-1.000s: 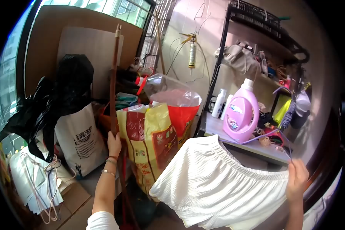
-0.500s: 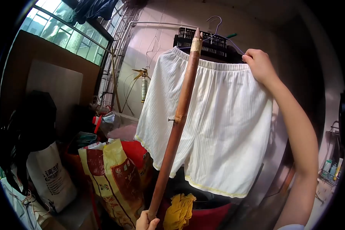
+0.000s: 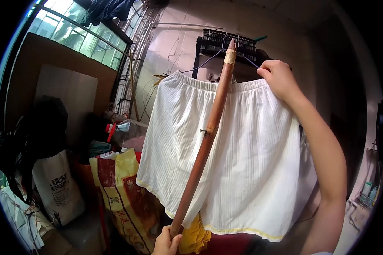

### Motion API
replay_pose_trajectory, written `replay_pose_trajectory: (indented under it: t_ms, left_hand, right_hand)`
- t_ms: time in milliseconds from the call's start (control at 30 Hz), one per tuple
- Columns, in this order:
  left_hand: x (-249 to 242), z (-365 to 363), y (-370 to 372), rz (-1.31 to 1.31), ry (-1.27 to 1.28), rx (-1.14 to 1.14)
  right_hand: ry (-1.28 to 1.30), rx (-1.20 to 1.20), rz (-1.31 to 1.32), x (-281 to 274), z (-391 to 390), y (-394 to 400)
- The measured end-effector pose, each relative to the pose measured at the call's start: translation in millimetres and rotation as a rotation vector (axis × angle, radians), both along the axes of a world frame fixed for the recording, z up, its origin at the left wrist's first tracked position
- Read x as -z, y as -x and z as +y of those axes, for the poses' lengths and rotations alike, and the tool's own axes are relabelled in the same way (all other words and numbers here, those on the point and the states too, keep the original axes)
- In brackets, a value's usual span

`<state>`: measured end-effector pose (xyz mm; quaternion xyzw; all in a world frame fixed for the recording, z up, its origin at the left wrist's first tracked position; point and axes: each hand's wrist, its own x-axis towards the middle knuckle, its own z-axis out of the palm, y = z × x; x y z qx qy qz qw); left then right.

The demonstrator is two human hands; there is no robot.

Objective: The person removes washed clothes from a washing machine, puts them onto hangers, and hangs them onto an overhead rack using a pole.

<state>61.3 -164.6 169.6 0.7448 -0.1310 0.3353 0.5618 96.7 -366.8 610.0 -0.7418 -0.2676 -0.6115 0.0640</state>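
White shorts [image 3: 251,153] with a gathered elastic waist and yellow-edged hems hang from a thin purple clothes hanger [image 3: 203,64]. My right hand [image 3: 278,76] is closed at the upper right, gripping the hanger's end by the waistband corner. At the bottom, my left hand [image 3: 167,243] wraps round the lower end of a brown wooden pole [image 3: 208,146]. The pole slants up across the front of the shorts, its tape-wrapped, pointed tip overlapping the hanger's middle below the hook. A small nail sticks out of the pole about halfway up.
A red and yellow printed bag [image 3: 121,199] and a white bag [image 3: 57,187] stand at the left, with black cloth [image 3: 47,131] above the latter. Yellow cloth [image 3: 195,238] lies below the shorts. A black crate [image 3: 208,40] is on the back wall, and dark clothing hangs by the window.
The shorts and hanger have shifted left and come closer, the hanger's hook now behind the pole's tip. My right hand has moved slightly left; the pole's tip appears farther right.
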Motion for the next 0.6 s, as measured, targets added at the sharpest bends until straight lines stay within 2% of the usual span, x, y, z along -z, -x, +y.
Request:
replay_pose_trajectory:
  t_ms: [367, 567, 600]
  left_hand:
    - [0.3, -3.5, -11.8, -0.003, -0.021, -0.083]
    - [3.2, -5.2, -15.1, -0.002, -0.003, -0.085]
    - [8.1, -4.6, -17.6, -0.006, 0.009, -0.087]
  right_hand:
    - [-0.120, -0.041, 0.001, -7.1, -20.4, -2.1]
    - [-0.081, -0.101, 0.023, 19.8, -5.7, -11.3]
    - [-0.109, 0.006, 0.146, 20.8, -3.7, -4.1]
